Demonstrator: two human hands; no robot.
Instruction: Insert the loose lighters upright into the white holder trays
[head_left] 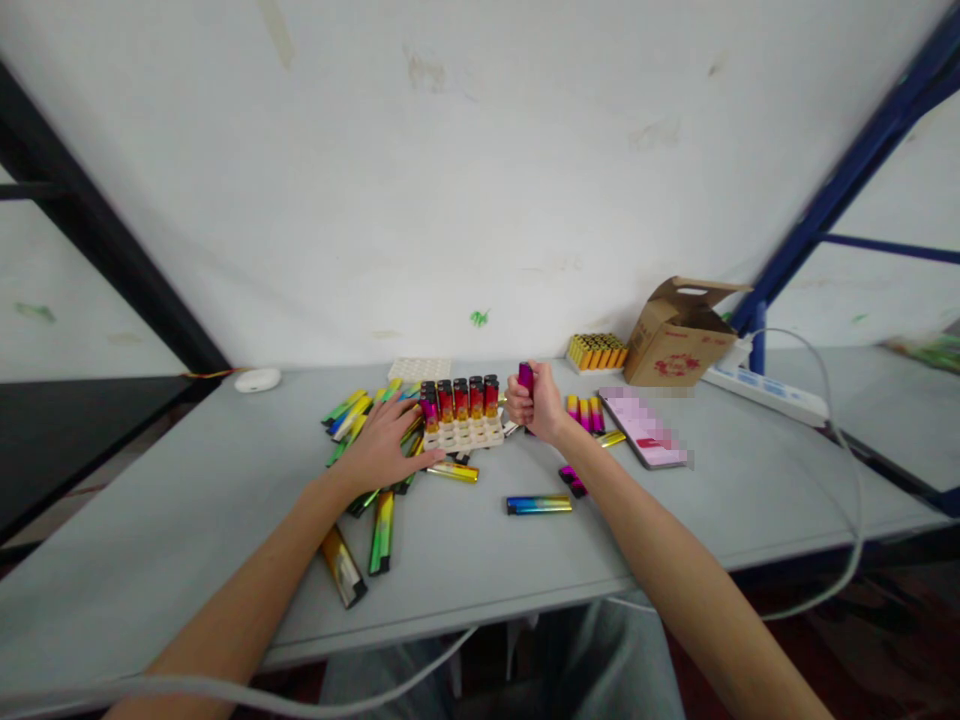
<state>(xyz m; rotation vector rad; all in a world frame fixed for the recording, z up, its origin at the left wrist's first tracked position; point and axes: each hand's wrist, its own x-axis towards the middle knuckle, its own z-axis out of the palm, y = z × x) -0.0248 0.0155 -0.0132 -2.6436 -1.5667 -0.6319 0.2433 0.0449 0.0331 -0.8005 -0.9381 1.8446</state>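
1. A white oval case (258, 380) is lying near the wall, well apart from the work.
2. Loose lighters (349, 413) are lying in a heap at the holder's left, probably rolling readily if brushed; they are crowding the approach from that side.
3. The left hand (381, 440) is resting over the heap, fingers apart and closing on nothing visible; whether it is touching the holder, one cannot tell.
4. The pale holder (469, 437) is carrying upright red lighters (460, 400) in its back part, while its front holes are standing bare. It is probably weighing little and needing a steadying touch at its edge. A yellow lighter (454, 471) is lying just in front, obstructing slightly.
5. A blue-and-yellow lighter (538, 505) is lying nearer the table's front edge.
6. The right hand (541, 405) is clamping a purple lighter (526, 378) upright, right of the holder. This body is presumably being light, stiff and rather slick, favouring a hold around its middle.
7. Magenta-and-yellow lighters (585, 415) are lying beyond the right wrist, beside a phone (645, 425).
8. A cardboard box (679, 340) is standing behind, left of a power strip (772, 392).
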